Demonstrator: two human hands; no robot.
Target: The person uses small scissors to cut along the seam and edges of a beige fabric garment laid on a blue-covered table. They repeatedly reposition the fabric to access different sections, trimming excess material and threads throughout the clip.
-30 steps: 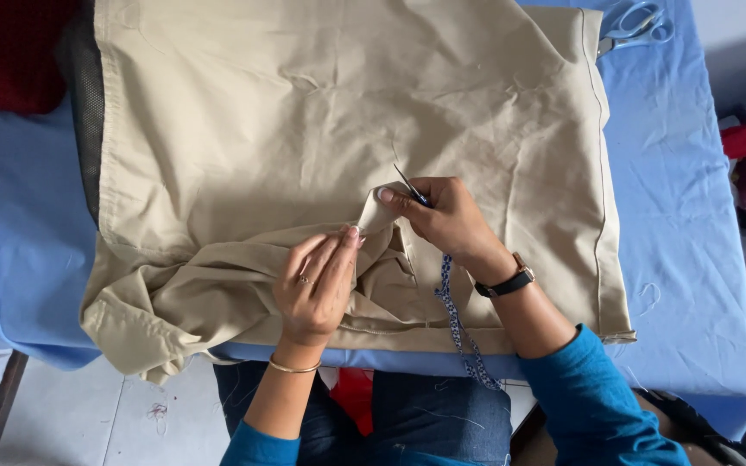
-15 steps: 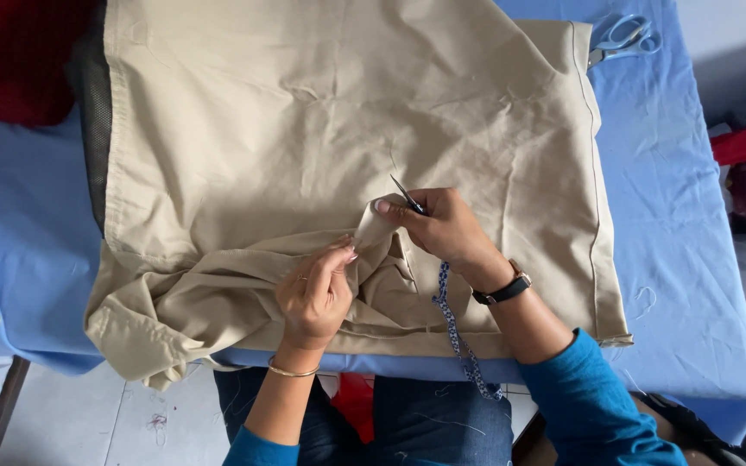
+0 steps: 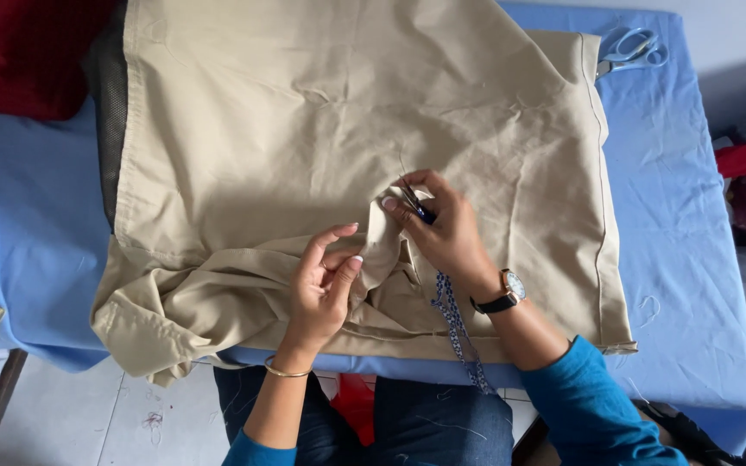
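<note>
Garment: beige garment [image 3: 304, 129] spread flat over blue-covered bench [image 3: 684, 259], covers most of it; near edge bunched into folds, 1 corner hangs off bench edge at near left.
Left hand: left hand [image 3: 321, 289] on bunched folds at near edge of garment; thumb + fingers [image 3: 338, 233] pinch a raised fold of cloth. Thin bangle on wrist.
Right hand: right hand [image 3: 446, 229] just beside left, on same raised fold; fingers closed narrow round small thread snips [image 3: 414, 203], tip pointed at fold. Wristwatch [image 3: 502, 293] w/ dark strap on wrist.
Cord: blue patterned cord [image 3: 455, 324] runs from under right hand, across garment's near edge, down off bench.
Scissors: light-handled scissors [image 3: 632, 50] on bench, just past far right corner of garment, well apart from both hands.
Other: dark red cloth [image 3: 28, 52] off far left corner of garment.
</note>
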